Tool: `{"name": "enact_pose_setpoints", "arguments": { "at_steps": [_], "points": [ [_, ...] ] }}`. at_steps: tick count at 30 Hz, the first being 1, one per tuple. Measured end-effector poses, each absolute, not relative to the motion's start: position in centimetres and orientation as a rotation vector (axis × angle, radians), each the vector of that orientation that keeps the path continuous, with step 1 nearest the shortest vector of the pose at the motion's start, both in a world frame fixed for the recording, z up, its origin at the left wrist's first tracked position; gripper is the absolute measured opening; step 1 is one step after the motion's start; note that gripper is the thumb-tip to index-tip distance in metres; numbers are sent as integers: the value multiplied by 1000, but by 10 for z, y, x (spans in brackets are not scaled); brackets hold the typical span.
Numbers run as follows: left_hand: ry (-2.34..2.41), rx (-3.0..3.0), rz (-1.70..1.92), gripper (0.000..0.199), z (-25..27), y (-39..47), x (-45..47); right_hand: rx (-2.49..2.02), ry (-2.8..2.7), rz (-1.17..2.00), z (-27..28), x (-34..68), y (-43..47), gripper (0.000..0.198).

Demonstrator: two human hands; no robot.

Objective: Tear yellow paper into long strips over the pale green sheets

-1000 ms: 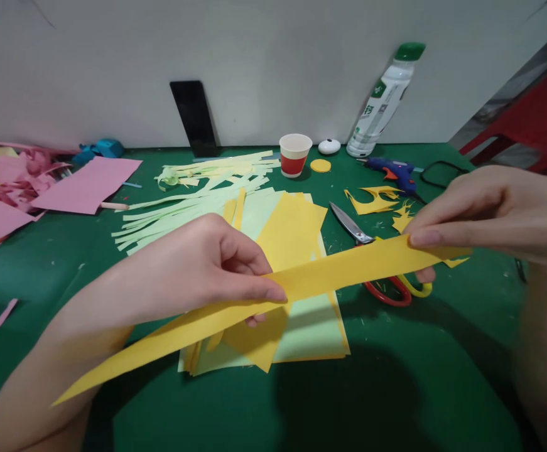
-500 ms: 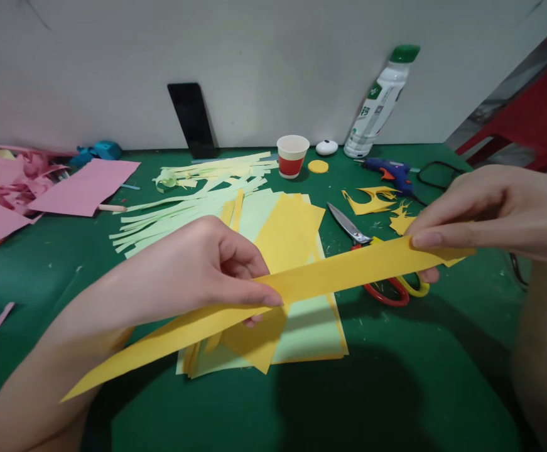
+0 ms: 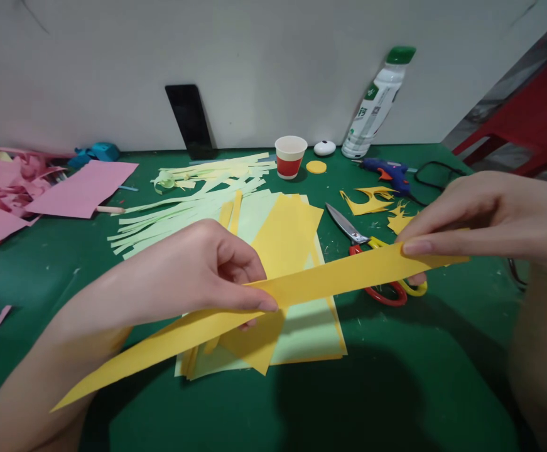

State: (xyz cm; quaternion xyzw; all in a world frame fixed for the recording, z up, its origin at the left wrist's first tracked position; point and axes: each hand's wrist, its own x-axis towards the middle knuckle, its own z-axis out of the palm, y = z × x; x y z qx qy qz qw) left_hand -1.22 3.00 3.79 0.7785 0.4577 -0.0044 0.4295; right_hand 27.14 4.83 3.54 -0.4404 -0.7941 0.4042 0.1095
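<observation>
A long yellow paper strip point(image 3: 334, 280) stretches between my hands above the table. My left hand point(image 3: 228, 270) pinches it near its middle, thumb on top, and the strip's pointed end runs on below my left forearm. Near the other end, my right hand point(image 3: 447, 220) grips it between thumb and fingers. Beneath lie pale green sheets point(image 3: 311, 336) with yellow paper point(image 3: 285, 235) on top. Scissors point(image 3: 346, 225) with red and yellow handles rest under the strip, partly covered by it.
Fringed green strips point(image 3: 160, 216) lie behind my left hand, pink paper point(image 3: 87, 188) at the left. Along the wall stand a black phone point(image 3: 191, 119), a paper cup point(image 3: 291, 157) and a leaning bottle point(image 3: 377, 107). A blue glue gun point(image 3: 390, 172) and yellow scraps point(image 3: 367, 201) are at the right.
My right hand has shifted slightly left along with its end of the strip. My left hand keeps its pinch, and the strip's pointed end sits slightly lower and further left.
</observation>
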Motion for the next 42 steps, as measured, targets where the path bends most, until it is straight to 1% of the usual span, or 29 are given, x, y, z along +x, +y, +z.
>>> {"name": "enact_pose_setpoints", "arguments": {
  "at_steps": [5, 9, 12, 17, 20, 27, 31, 33, 38, 42],
  "points": [
    [1087, 1939, -34, 34, 35, 30, -14, -1272, -2367, 1192, 32, 272, 50, 29],
    [972, 1897, -32, 35, 30, 30, -13, -1377, -2061, 1098, 31, 264, 50, 25],
    [870, 1885, -42, 36, 24, 29, -5, -1344, -1802, 1192, 29, 249, 49, 19],
    [770, 1843, 20, 31, 9, 22, 15, -1139, -1268, 1398, 16, 219, 47, 15],
    [784, 1730, 128, 29, 0, 17, 24, -1050, -1111, 1437, 7, 205, 45, 19],
    [854, 1590, 371, 25, -12, 14, 33, -1058, -1226, 1236, -8, 180, 28, 33],
    [847, 1623, 423, 20, -16, 11, 35, -1149, -1363, 975, -13, 171, 20, 37],
    [831, 1645, 441, 21, -18, 9, 36, -1160, -1408, 872, -15, 170, 20, 38],
    [845, 1668, 495, 28, -22, 6, 40, -1178, -1439, 789, -22, 172, 25, 42],
    [895, 1723, 518, 31, -20, 5, 41, -1191, -1429, 783, -24, 173, 26, 46]
  ]
}}
